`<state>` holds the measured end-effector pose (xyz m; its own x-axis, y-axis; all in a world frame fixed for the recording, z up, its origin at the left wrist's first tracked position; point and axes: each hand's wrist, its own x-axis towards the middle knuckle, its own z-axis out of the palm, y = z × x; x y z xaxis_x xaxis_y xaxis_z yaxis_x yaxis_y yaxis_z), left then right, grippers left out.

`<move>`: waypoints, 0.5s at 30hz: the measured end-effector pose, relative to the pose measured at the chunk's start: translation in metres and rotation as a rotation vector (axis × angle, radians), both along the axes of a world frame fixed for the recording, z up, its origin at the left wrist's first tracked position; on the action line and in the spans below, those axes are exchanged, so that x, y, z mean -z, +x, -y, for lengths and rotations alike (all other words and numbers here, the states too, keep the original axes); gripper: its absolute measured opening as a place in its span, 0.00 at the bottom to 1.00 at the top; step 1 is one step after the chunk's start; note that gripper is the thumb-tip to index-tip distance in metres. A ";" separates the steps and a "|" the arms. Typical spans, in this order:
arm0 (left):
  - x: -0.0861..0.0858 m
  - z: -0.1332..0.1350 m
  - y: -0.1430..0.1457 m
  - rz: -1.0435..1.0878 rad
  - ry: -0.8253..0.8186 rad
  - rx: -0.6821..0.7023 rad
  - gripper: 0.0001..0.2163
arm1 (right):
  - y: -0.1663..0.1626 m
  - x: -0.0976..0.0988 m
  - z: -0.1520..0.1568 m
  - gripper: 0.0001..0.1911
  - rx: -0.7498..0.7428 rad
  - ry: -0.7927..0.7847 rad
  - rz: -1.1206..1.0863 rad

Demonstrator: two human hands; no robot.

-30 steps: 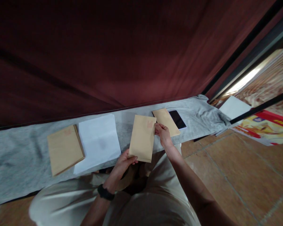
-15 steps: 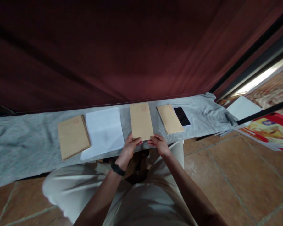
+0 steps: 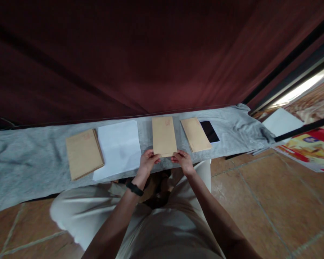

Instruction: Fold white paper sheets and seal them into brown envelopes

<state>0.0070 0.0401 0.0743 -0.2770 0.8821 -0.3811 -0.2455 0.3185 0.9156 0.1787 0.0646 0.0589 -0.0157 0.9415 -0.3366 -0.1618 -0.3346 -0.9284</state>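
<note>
Narrow bare strips of tabletop [image 3: 146,135] flank the middle envelope [image 3: 164,136], bounded by the white sheet [image 3: 118,148] and the right envelope [image 3: 196,134]. Wider clearance lies beyond the phone [image 3: 210,131] and left of the envelope stack [image 3: 83,153]. The curtain [image 3: 151,54] appears to block the far edge.

envelope [image 3: 164,136] on cloth [image 3: 29,158], paper [image 3: 118,147] left (phone [image 3: 210,131] right)
</note>
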 end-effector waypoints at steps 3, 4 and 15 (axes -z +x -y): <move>0.007 -0.013 0.005 -0.059 -0.014 -0.001 0.16 | 0.003 0.003 -0.009 0.20 0.010 0.046 0.093; 0.010 -0.017 0.007 -0.083 -0.022 0.000 0.15 | 0.006 0.004 -0.010 0.19 0.014 0.071 0.141; 0.020 -0.019 0.012 -0.383 -0.072 0.042 0.13 | 0.003 0.021 0.042 0.22 -0.325 0.778 0.881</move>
